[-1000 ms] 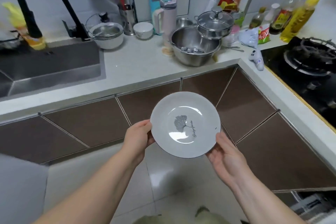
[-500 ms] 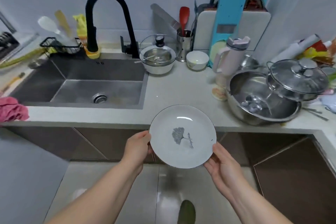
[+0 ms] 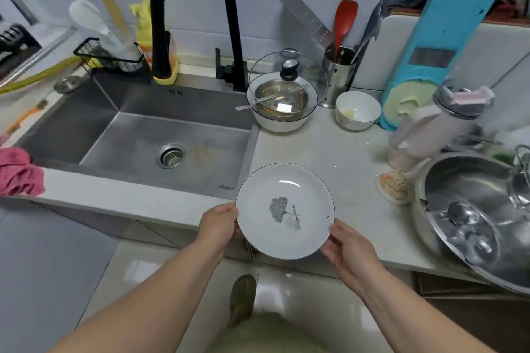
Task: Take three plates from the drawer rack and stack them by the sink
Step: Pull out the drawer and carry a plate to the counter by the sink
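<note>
I hold a white plate (image 3: 286, 195) with a thin dark rim and a grey leaf print, level, over the front edge of the countertop (image 3: 329, 157) just right of the steel sink (image 3: 137, 135). My left hand (image 3: 219, 225) grips its left rim and my right hand (image 3: 348, 246) grips its lower right rim. Whether the plate touches the counter I cannot tell. The drawer rack is out of view.
A black tap (image 3: 200, 8) arches over the sink. Behind the plate stand a white bowl with a glass lid (image 3: 284, 94), a small white bowl (image 3: 358, 110) and a utensil holder (image 3: 338, 74). A large steel basin (image 3: 473, 218) sits at the right, a pink cloth (image 3: 17, 172) at the left.
My view has swung left from the corner cabinets to the sink. The plate, held in both hands throughout, has come up and forward over the counter edge beside the sink.
</note>
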